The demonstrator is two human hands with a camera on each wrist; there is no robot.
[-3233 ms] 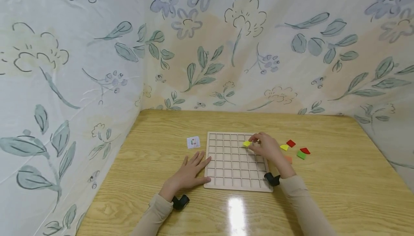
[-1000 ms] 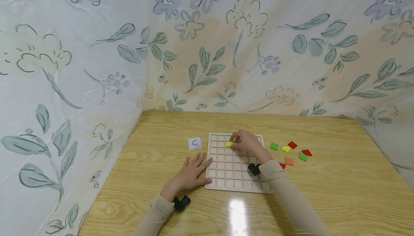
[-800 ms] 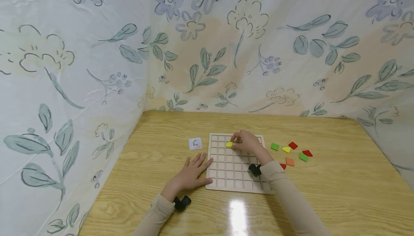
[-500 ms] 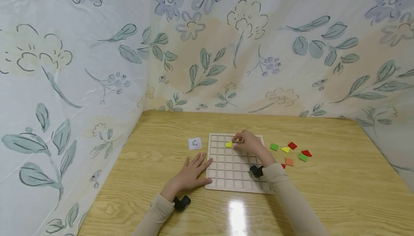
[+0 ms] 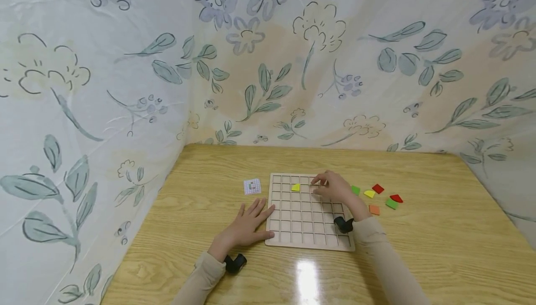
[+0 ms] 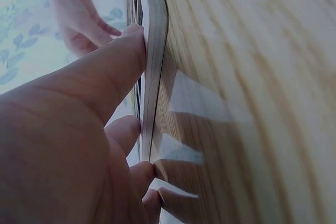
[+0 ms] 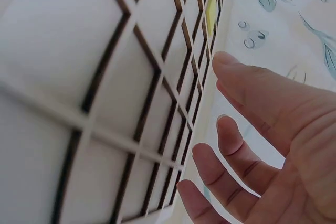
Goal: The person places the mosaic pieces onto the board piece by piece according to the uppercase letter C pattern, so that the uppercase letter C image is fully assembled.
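A pale wooden grid board (image 5: pixel 296 212) lies on the table. One yellow quarter-round piece (image 5: pixel 296 187) sits in a cell of its second row from the back; the right wrist view shows that yellow piece (image 7: pixel 210 11) too. My left hand (image 5: pixel 244 226) lies spread at the board's left edge, its thumb and a finger on the rim; in the left wrist view the thumb of my left hand (image 6: pixel 79 93) presses the board's edge (image 6: pixel 153 66). My right hand (image 5: pixel 335 189) hovers over the board's back right, fingers apart and loosely bent, holding nothing.
Right of the board lie green pieces (image 5: pixel 391 203), red pieces (image 5: pixel 378 188), a yellow piece (image 5: pixel 369 194) and an orange piece (image 5: pixel 374 210). A small printed card (image 5: pixel 252 186) lies left of the board. A floral cloth (image 5: pixel 259 63) hangs behind the table.
The right hand carried the yellow piece leftward over the board and let it go in a cell. It has since moved back to the right. The left hand stays in place.
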